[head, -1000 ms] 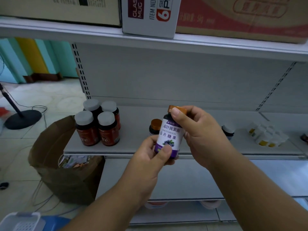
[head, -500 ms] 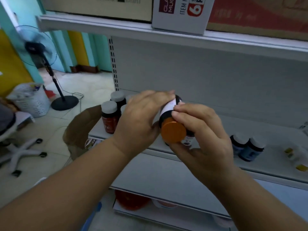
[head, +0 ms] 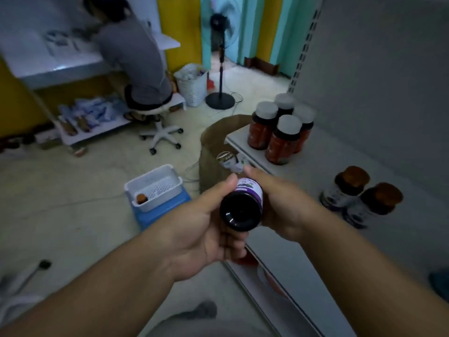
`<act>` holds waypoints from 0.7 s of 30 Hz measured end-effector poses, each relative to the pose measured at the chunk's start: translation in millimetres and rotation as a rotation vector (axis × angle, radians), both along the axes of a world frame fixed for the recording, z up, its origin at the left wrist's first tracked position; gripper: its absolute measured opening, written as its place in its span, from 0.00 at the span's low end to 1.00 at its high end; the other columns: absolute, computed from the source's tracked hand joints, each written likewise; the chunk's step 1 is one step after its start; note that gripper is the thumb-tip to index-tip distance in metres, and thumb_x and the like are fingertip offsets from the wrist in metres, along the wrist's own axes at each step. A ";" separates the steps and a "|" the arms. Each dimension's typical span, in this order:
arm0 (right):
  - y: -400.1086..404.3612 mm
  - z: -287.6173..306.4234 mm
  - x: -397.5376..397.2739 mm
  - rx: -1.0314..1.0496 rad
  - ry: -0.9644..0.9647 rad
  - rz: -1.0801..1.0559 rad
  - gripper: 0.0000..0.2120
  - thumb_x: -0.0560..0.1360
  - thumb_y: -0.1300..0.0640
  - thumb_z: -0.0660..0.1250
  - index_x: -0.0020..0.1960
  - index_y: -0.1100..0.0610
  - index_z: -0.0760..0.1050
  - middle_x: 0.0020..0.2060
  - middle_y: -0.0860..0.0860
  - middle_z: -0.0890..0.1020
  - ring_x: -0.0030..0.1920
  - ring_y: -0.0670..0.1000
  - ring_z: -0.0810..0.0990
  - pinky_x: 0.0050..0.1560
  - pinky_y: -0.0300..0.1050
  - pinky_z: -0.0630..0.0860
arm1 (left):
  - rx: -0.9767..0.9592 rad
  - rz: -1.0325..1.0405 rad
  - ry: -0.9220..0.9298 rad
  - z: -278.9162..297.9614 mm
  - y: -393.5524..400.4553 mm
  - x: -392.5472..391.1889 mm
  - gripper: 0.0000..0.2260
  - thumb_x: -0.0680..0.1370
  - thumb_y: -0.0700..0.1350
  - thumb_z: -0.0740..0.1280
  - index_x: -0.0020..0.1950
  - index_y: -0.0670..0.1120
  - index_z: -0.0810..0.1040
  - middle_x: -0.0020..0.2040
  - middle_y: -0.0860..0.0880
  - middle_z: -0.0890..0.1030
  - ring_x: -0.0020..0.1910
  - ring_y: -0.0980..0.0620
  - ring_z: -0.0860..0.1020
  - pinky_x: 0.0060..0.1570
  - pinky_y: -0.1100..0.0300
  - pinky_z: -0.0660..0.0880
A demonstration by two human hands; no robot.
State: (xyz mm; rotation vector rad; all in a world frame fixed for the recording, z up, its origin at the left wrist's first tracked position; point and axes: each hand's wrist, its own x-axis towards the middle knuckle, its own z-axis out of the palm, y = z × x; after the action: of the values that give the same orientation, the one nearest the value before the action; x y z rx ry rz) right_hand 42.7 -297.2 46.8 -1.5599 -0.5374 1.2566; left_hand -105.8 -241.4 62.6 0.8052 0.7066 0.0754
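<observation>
Half a second on, the bottle [head: 240, 210] had flipped, its dark base now toward the camera, gripped between the curled fingers of the left hand [head: 206, 229] and right hand [head: 281, 203], which suggested an inspection before shelving.

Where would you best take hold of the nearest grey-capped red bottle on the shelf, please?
Grip the nearest grey-capped red bottle round its body, below the cap, coming from the open front edge of the shelf. It stands upright, and three like bottles crowd behind it, likely leaving only front and sides free.
</observation>
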 end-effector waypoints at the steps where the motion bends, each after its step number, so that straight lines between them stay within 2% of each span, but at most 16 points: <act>1: 9.4 -6.3 -8.3 0.014 0.012 0.046 0.20 0.70 0.38 0.69 0.43 0.56 0.82 0.43 0.64 0.76 0.44 0.61 0.70 0.44 0.53 0.66 | 0.016 0.050 0.018 -5.0 1.6 -10.4 0.24 0.66 0.62 0.71 0.47 0.42 0.83 0.36 0.39 0.76 0.28 0.47 0.73 0.39 0.52 0.73; 2: 18.4 -11.3 -16.1 0.029 0.023 0.089 0.16 0.73 0.41 0.68 0.40 0.54 0.81 0.41 0.63 0.75 0.43 0.60 0.70 0.42 0.50 0.66 | 0.041 0.094 0.031 -10.9 3.8 -21.3 0.24 0.67 0.61 0.72 0.50 0.42 0.83 0.38 0.38 0.78 0.29 0.47 0.74 0.39 0.52 0.73; 4: 38.5 -17.6 -28.6 0.065 0.028 0.160 0.14 0.76 0.48 0.67 0.36 0.54 0.80 0.38 0.61 0.76 0.39 0.58 0.71 0.38 0.47 0.66 | 0.119 0.168 0.057 -24.0 13.1 -42.1 0.24 0.67 0.58 0.75 0.55 0.43 0.82 0.44 0.39 0.83 0.35 0.47 0.79 0.41 0.51 0.74; 6: 62.9 -20.6 -39.2 0.098 -0.058 0.239 0.11 0.77 0.53 0.67 0.39 0.57 0.81 0.34 0.58 0.79 0.36 0.56 0.76 0.37 0.46 0.71 | 0.299 0.183 0.139 -37.9 28.5 -61.0 0.22 0.68 0.54 0.74 0.58 0.45 0.80 0.49 0.42 0.85 0.43 0.49 0.81 0.44 0.53 0.75; 7: 77.0 -22.3 -45.3 0.114 -0.141 0.293 0.08 0.76 0.54 0.68 0.43 0.59 0.81 0.35 0.56 0.81 0.36 0.55 0.78 0.38 0.48 0.74 | 0.435 0.176 0.200 -47.4 39.1 -70.6 0.18 0.71 0.51 0.73 0.58 0.46 0.79 0.50 0.45 0.85 0.45 0.51 0.82 0.45 0.55 0.76; 9: 109.3 -28.3 -60.0 0.150 -0.345 0.410 0.07 0.74 0.56 0.71 0.50 0.56 0.80 0.41 0.53 0.84 0.41 0.52 0.82 0.44 0.48 0.79 | 0.746 0.152 0.348 -73.7 68.8 -92.3 0.14 0.75 0.48 0.73 0.59 0.54 0.75 0.49 0.54 0.84 0.45 0.58 0.82 0.47 0.57 0.78; 12: 165.0 -46.2 -86.7 0.175 -0.720 0.593 0.16 0.71 0.54 0.74 0.57 0.49 0.77 0.48 0.44 0.81 0.48 0.44 0.81 0.50 0.38 0.78 | 1.047 0.155 0.428 -120.6 126.1 -123.3 0.19 0.73 0.50 0.73 0.61 0.60 0.71 0.53 0.60 0.79 0.51 0.63 0.78 0.52 0.58 0.78; 14: 205.5 -62.7 -102.5 0.221 -0.880 0.632 0.20 0.69 0.54 0.76 0.59 0.50 0.76 0.50 0.43 0.79 0.49 0.41 0.78 0.50 0.33 0.75 | 1.145 0.167 0.408 -152.7 174.4 -137.3 0.22 0.73 0.50 0.73 0.65 0.59 0.70 0.57 0.59 0.77 0.57 0.61 0.75 0.56 0.59 0.76; 17: 264.6 -95.1 -120.2 0.222 -0.993 0.615 0.22 0.67 0.56 0.77 0.59 0.52 0.76 0.50 0.46 0.77 0.48 0.42 0.76 0.50 0.31 0.73 | 1.272 0.156 0.462 -201.8 246.1 -150.1 0.25 0.75 0.51 0.72 0.71 0.54 0.69 0.62 0.56 0.76 0.62 0.57 0.72 0.60 0.56 0.73; 21: 325.9 -139.8 -132.2 0.100 -1.083 0.581 0.21 0.68 0.54 0.77 0.58 0.50 0.75 0.51 0.44 0.76 0.50 0.42 0.74 0.51 0.36 0.74 | 1.338 -0.020 0.671 -268.6 311.7 -157.7 0.29 0.75 0.55 0.69 0.73 0.49 0.67 0.68 0.50 0.74 0.65 0.49 0.73 0.63 0.52 0.72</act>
State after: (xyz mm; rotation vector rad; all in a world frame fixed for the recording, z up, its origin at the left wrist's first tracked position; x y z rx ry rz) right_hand -89.5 28.8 -93.1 -1.9909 -1.8030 0.6317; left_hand -263.5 70.3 -206.0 2.1766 1.2867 0.2833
